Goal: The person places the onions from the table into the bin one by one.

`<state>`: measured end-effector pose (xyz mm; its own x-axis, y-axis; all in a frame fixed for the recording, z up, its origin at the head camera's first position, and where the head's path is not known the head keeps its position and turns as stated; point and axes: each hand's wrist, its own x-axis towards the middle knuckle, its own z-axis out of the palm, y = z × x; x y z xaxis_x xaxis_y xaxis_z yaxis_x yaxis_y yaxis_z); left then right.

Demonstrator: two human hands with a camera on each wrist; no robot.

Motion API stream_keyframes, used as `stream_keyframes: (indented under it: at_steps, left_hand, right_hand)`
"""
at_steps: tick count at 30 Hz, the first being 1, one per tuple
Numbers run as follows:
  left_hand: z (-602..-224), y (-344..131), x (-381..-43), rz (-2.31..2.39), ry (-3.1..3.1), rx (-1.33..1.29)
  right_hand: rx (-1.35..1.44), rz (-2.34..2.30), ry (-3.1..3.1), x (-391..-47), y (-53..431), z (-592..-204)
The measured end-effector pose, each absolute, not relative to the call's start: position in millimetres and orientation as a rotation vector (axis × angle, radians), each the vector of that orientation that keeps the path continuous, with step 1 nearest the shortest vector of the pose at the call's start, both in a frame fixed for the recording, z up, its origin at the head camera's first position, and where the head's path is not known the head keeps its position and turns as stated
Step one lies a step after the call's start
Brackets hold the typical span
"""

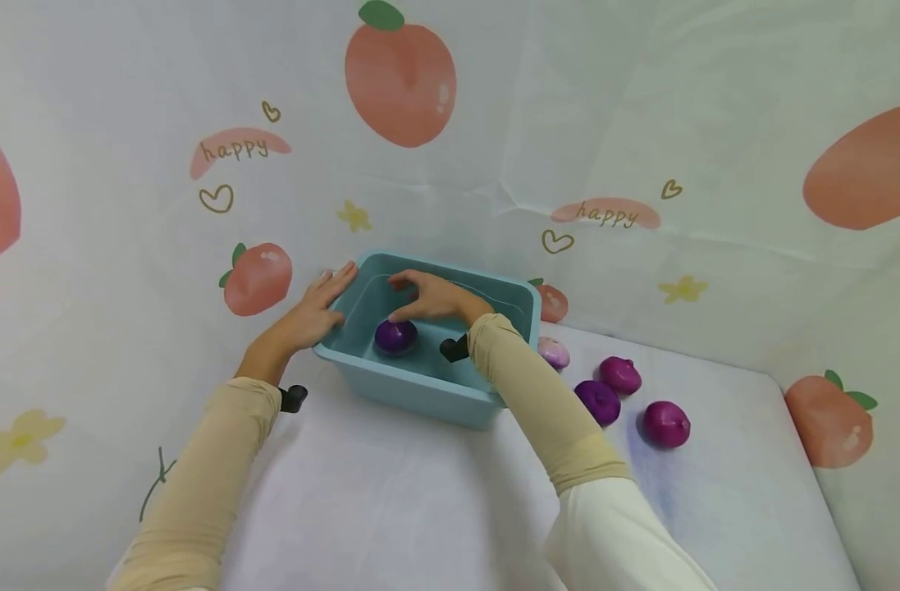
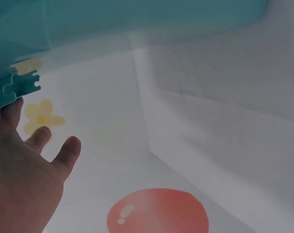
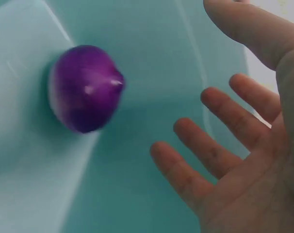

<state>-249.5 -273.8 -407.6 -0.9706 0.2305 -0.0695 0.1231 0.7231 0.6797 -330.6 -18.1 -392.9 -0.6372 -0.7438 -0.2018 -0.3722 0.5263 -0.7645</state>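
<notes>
Right hand spread, nothing gripped | onion in bin, just below that hand, apart | left hand spread at bin's rim | step — likely release or reach, can't tell which | next move calls for drawing clear — or closing round onion

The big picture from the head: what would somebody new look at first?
Probably the blue tub in the middle, with a purple onion inside and the right hand near it. Next might be the pink and purple onions on the table to the tub's right, and the big red fruit printed on the cloth behind.
</notes>
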Motion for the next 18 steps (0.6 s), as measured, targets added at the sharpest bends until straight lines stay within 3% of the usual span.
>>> stream_keyframes:
  at_steps: [18]
  left_hand:
    - [-403.3,-270.6,-249.6,1.074,2.772,0.287]
  right_hand:
    - [-0.899,-1.347,2.276,-307.2,84.2,-337.8]
